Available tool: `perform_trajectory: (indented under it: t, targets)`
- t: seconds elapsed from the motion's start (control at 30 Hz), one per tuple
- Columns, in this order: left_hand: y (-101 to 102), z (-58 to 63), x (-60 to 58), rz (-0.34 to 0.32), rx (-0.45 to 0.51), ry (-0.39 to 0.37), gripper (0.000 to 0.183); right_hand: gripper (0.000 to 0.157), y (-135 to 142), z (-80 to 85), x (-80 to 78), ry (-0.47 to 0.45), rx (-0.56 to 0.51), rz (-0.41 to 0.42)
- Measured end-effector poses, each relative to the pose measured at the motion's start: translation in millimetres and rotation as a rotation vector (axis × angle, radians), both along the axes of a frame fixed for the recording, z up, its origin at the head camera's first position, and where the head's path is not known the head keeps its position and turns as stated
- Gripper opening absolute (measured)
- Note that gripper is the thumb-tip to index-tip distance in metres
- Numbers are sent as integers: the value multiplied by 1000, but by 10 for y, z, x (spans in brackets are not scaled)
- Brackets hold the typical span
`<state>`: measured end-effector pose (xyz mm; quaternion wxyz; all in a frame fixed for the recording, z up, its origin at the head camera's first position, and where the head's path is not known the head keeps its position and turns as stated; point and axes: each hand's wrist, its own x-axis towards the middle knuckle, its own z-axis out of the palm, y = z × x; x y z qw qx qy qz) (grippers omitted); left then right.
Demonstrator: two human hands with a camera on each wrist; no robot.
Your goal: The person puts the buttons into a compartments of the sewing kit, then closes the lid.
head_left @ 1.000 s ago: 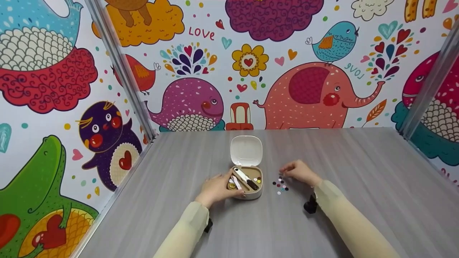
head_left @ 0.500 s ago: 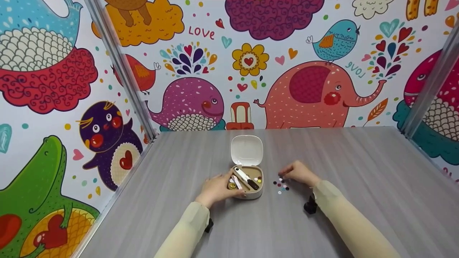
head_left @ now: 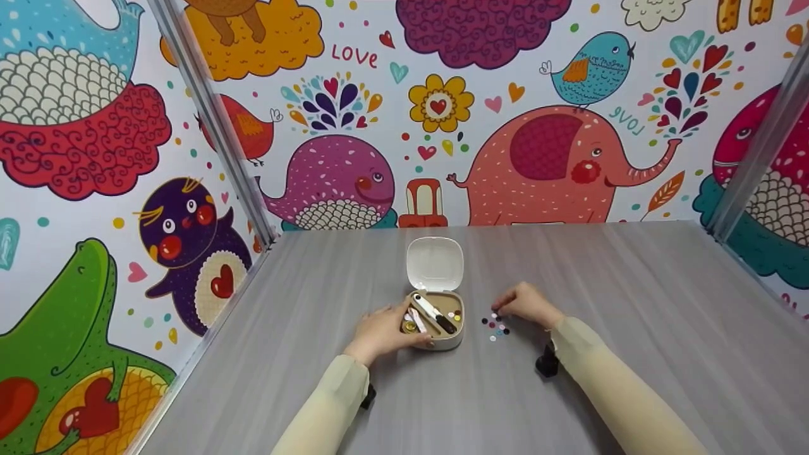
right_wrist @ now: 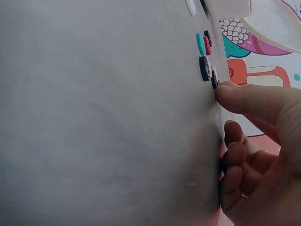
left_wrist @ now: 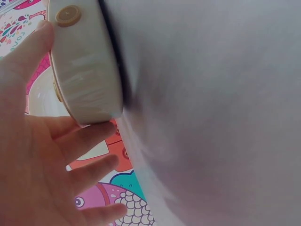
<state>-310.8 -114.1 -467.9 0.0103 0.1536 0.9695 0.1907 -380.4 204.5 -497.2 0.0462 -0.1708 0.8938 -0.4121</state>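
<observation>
In the head view, my left hand (head_left: 379, 333) grips the left side of a small white box (head_left: 447, 343), thumb along its front and fingers behind. Its lid (head_left: 435, 264) stands raised. Inside, a long white tool with a black end (head_left: 433, 313), a slim pale object (head_left: 417, 320), a gold round piece (head_left: 409, 327) and a few buttons (head_left: 456, 317) lie in compartments. My right hand (head_left: 531, 306) is lowered to the table right of the box. Its thumb and index finger pinch a dark button at the edge of the loose buttons (head_left: 493, 325); the fingertips partly hide it.
Loose buttons in black, white, red and teal (right_wrist: 201, 44) lie flat between the box and my right hand. The grey table (head_left: 354, 265) ends at a cartoon-printed back wall (head_left: 436, 158). Metal posts (head_left: 215, 120) stand at its corners. A tan round catch (left_wrist: 68, 15) sits on the box's front.
Almost nothing differs. My right fingertips have shifted very slightly at the same edge of the buttons, while my left hand stays on the box.
</observation>
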Motion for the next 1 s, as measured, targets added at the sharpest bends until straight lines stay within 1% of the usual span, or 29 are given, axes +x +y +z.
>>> perform_trajectory:
  t: [0.17, 0.3, 0.4, 0.57, 0.73, 0.87, 0.97, 1.0]
  targets:
    - [-7, -17, -6, 1, 2, -2, 97, 8, 0, 13, 22, -9, -14, 13]
    - [-6, -16, -12, 4, 0, -11, 96, 4, 10, 18, 35, -17, -17, 3]
    - [-2, -8, -12, 1, -11, -9, 96, 4, 18, 17, 42, -17, -22, -6]
    - [2, 4, -14, 0, -23, -11, 95, 8, 34, 18, 42, -6, -24, -9]
    - [-4, 6, -24, 2, -25, -18, 95, 10, 51, 43, 40, -29, -31, -28]
    - [-8, -5, -15, 0, -13, -7, 96, 23, 79, 68, 35, -31, -39, -24]
    - [-9, -13, -6, -2, 2, -6, 97, 28, 107, 78, 35, -21, -34, -19]
    - [-8, -15, -5, -1, 1, -8, 97, 28, 115, 82, 38, -20, -31, -15]
